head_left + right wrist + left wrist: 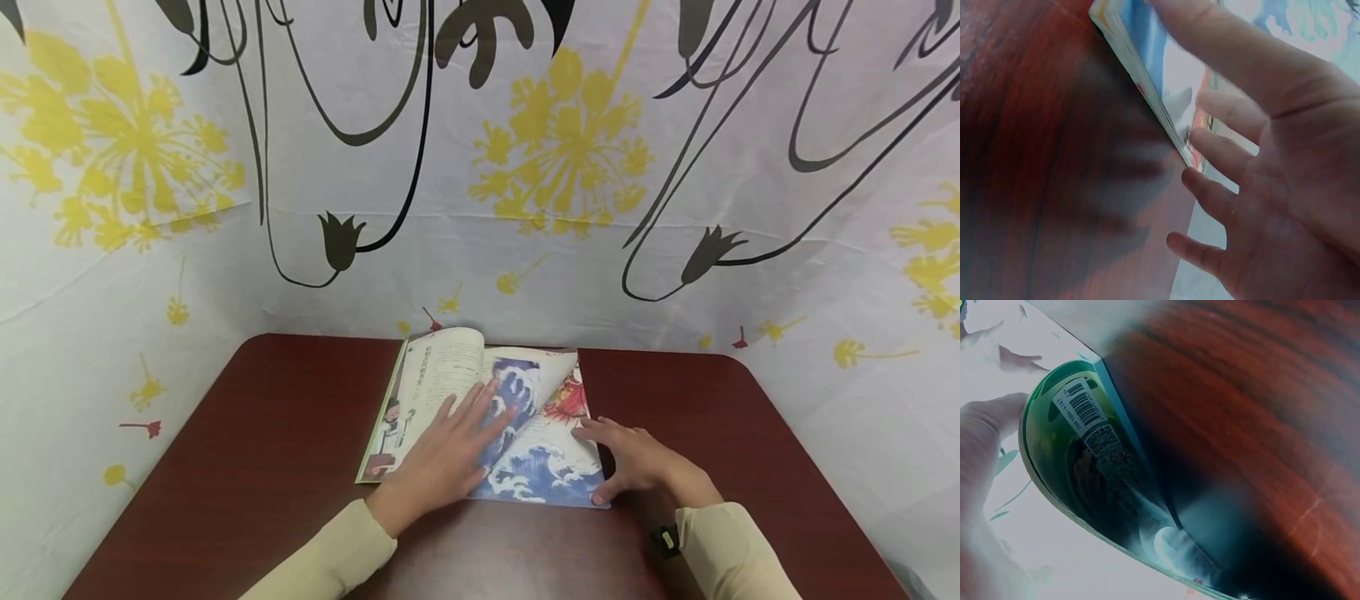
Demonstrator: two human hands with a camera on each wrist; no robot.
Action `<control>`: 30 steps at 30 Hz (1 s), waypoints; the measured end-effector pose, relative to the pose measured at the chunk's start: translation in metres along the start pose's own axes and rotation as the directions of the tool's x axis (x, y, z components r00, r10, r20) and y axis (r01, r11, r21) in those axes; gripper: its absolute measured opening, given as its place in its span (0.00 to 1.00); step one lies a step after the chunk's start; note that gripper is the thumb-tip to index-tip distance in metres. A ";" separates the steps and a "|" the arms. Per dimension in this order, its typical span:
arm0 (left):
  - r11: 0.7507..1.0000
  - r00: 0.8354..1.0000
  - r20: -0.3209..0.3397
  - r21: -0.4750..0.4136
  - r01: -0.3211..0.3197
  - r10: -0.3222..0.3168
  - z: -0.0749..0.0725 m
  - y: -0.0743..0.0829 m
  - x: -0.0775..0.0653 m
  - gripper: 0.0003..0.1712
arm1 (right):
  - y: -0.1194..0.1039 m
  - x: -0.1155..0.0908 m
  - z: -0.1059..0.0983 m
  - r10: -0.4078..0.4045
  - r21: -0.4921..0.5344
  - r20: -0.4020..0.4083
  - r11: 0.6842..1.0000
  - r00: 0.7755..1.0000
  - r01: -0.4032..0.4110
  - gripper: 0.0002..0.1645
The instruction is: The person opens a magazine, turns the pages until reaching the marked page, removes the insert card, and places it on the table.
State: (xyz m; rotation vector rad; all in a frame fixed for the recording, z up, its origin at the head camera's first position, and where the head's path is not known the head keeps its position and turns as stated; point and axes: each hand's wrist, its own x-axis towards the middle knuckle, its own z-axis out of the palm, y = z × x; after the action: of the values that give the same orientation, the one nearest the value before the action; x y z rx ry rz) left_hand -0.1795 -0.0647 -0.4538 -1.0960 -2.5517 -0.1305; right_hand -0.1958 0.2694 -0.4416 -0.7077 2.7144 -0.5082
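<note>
An illustrated book [540,475] lies spread on the table, with blue wave pictures on its right side. One page [536,379] is lifted and curls over, uncovering red artwork beneath. Across the inner part of that page rests my left hand [453,446], fingers extended and spread. In the left wrist view, a green cover [1054,434] with a barcode label bows up from the table. My right hand [637,458] is at the book's right edge, its thumb at the lower corner and its fingers apart, as the right wrist view also shows [1285,175].
The book lies on a dark red wooden table [285,417], near its back edge. White cloth [420,183] printed with yellow flowers and dark stems hangs behind and at both sides. A dark band [664,542] shows at the right sleeve.
</note>
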 end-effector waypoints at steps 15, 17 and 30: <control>0.954 0.982 0.125 0.250 -0.167 0.140 -0.002 0.001 0.002 0.26 | -0.005 0.000 0.001 0.021 -0.060 0.020 0.998 1.000 -0.019 0.60; 0.946 0.981 0.122 0.269 -0.179 0.150 -0.002 0.001 0.002 0.24 | -0.006 0.000 0.001 0.027 -0.060 0.021 0.998 0.999 -0.026 0.60; 0.954 0.992 0.083 0.277 -0.116 0.096 -0.004 0.003 0.004 0.25 | -0.005 0.001 0.003 0.038 -0.063 0.016 0.997 0.999 -0.036 0.60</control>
State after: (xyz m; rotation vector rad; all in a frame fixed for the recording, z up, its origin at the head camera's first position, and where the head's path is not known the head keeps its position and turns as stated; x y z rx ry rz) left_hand -0.1791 -0.0605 -0.4491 -1.1363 -2.4646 0.2946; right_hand -0.1935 0.2640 -0.4419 -0.6731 2.7325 -0.4077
